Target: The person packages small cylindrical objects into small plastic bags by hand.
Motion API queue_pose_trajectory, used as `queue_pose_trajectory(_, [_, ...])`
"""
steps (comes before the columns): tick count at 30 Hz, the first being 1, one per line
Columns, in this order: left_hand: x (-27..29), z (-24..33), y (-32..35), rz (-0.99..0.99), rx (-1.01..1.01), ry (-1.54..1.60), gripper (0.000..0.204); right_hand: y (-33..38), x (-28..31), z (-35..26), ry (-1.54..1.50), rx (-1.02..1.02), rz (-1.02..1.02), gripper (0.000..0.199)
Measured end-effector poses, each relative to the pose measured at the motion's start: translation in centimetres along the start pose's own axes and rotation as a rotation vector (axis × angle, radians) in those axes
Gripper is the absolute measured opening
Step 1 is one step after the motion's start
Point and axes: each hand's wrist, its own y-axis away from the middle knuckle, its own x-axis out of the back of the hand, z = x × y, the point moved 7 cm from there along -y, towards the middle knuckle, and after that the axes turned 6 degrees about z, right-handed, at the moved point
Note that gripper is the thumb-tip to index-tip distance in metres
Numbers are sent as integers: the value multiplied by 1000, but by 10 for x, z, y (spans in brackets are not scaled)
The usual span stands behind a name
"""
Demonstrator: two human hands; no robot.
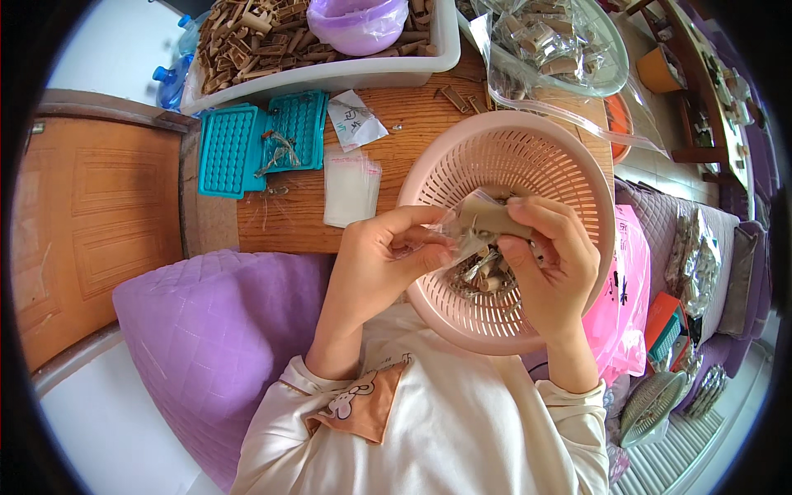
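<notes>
Over a pink plastic colander basket [528, 124] I hold a small clear plastic bag [464, 246] and a tan, tube-shaped piece [488, 216]. My left hand [384, 254] pinches the bag between thumb and fingers. My right hand [554, 257] grips the tan piece, its left end against or inside the bag; I cannot tell how far in it sits. Below my hands, the basket holds small tan pieces and shiny wrapped bits [492, 279]. Left of the basket, a stack of flat clear bags [351, 191] lies on the wooden table [396, 111].
Two teal molded trays [229, 153] and a paper slip [356, 120] lie left on the table. Behind them stands a white bin [330, 76] of brown pieces with a purple bowl [357, 25]. Far right is a basin [615, 58] of wrapped pieces; nearer, a pink bag [624, 305].
</notes>
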Motion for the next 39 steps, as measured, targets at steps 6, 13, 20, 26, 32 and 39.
queue_pose_trajectory(6, [-12,-3,0,-66,2,66,41,-3,-3,4,-1,-170,-185,22])
queue_pose_trajectory(13, [-27,-9,3,-92,-20,-26,40,-3,-3,8,37,-410,-213,13])
queue_pose_trajectory(20, [-39,1,4,-59,-123,-191,42,4,-10,9,126,-255,-361,10])
queue_pose_trajectory(26, [-34,-19,-6,-23,-35,179,42,9,-7,3,161,75,-172,22])
queue_pose_trajectory(32, [-38,-24,-10,-49,12,320,41,22,-8,16,131,-19,-221,32])
queue_pose_trajectory(39, [-49,-25,-8,-67,-11,377,40,31,-3,34,-126,-119,-214,27])
